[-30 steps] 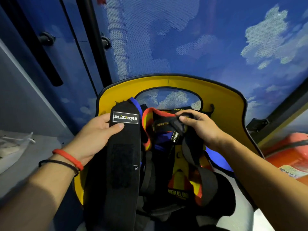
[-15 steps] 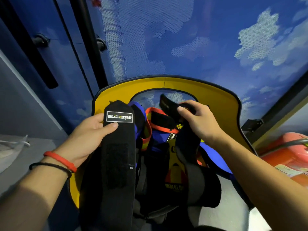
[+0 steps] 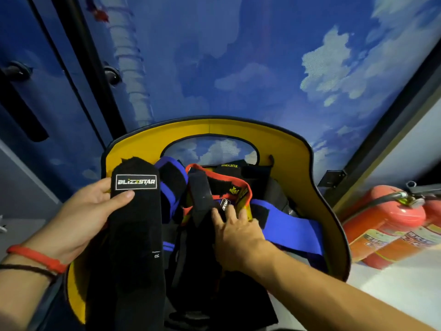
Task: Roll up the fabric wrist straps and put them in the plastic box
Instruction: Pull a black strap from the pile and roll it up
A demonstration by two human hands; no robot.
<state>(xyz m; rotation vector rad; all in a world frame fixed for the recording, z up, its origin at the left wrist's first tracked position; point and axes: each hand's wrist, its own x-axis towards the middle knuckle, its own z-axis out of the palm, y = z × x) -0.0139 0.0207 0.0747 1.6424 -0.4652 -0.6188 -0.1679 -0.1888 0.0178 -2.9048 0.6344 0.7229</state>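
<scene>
My left hand (image 3: 88,216) grips the top end of a long black wrist strap (image 3: 136,235) with a white "BLIZZSTAR" label; the strap hangs flat down toward me. My right hand (image 3: 236,232) rests palm down, fingers spread, on a pile of tangled straps (image 3: 214,192) in black, blue, red and yellow. It holds nothing I can make out. The pile lies inside a yellow container with a black rim (image 3: 317,187) and a cut-out handle at the far side. A blue strap (image 3: 288,228) runs out to the right of my hand.
Two red fire extinguishers (image 3: 386,225) lie on the white surface to the right of the container. A blue sky-print wall (image 3: 238,68) stands behind it, with a dark door frame and knobs (image 3: 112,75) at the left. A grey ledge sits at lower left.
My right hand let go of the black strap it was lifting and dropped flat onto the pile. My left hand kept its hold on the labelled strap.
</scene>
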